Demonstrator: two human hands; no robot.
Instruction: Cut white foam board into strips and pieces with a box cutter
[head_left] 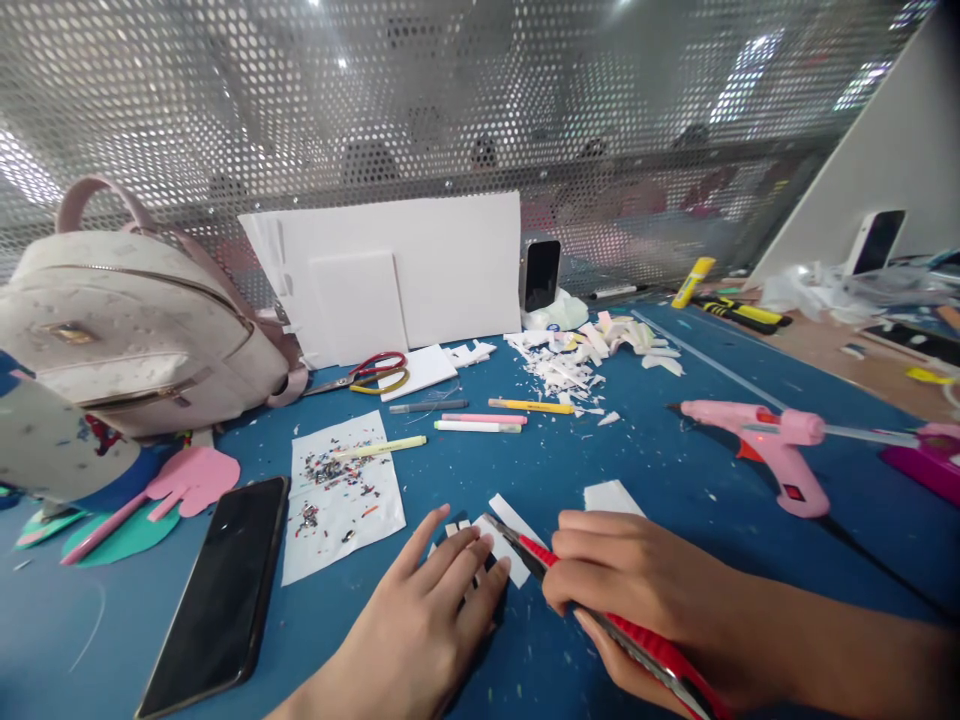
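Observation:
My right hand (pixel 637 575) is closed round a red utility knife (pixel 637 640), whose blade points forward and left. The knife's tip meets a small white foam board piece (pixel 511 562) on the blue table. My left hand (pixel 427 610) lies with fingers stretched and somewhat spread over that piece and several narrow white strips (pixel 459 527), partly hiding them. A loose white strip (pixel 517 520) lies just beyond the blade. Behind my right hand another white piece (pixel 611 497) is partly covered by the knuckles.
A phone (pixel 217 595) and a paper with colourful bits (pixel 345 500) lie left, near a backpack (pixel 135 320). Felt-tip pens (pixel 480 425), scissors (pixel 367 375) and white scraps (pixel 570 365) are ahead. A pink glue gun (pixel 780 435) with its cord lies right. White boards (pixel 450 260) lean at the back.

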